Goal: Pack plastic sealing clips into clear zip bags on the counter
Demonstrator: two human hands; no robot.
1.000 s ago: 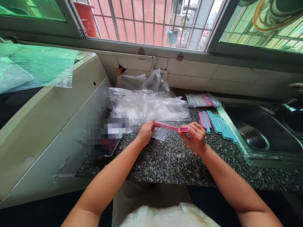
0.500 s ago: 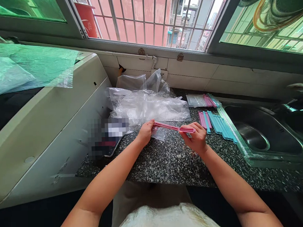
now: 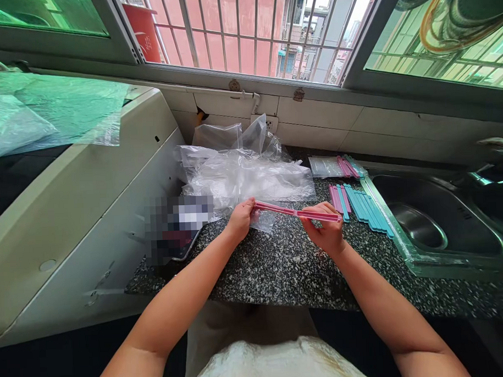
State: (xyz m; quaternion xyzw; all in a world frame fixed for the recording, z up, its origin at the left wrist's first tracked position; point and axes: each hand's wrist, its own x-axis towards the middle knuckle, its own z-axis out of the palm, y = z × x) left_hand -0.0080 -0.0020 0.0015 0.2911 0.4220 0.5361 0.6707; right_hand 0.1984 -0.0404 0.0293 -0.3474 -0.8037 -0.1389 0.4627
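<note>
A long pink bag sealing clip (image 3: pixel 276 209) is stretched between my two hands above the dark speckled counter, opened out nearly straight at its hinge. My left hand (image 3: pixel 241 219) pinches its left end, with a small clear plastic bag (image 3: pixel 264 221) hanging just beside the fingers; whether the hand also holds this bag I cannot tell. Around the right half of the clip, my right hand (image 3: pixel 326 232) is closed, and the clip's tip pokes out past the fingers. Just beyond that hand lie pink clips (image 3: pixel 335 199) and a row of blue clips (image 3: pixel 365 207).
Crumpled clear plastic bags (image 3: pixel 243 175) are heaped by the wall. A flat clear packet (image 3: pixel 325 166) with more clips lies behind the rows. The steel sink (image 3: pixel 406 260) borders the right, a white appliance (image 3: pixel 88 227) the left. A partly blurred phone-like device (image 3: pixel 187 243) rests on the counter.
The right half of the pink clip has swung outward, so the clip now reaches farther right, past my right fingers. My left hand has hardly moved.
</note>
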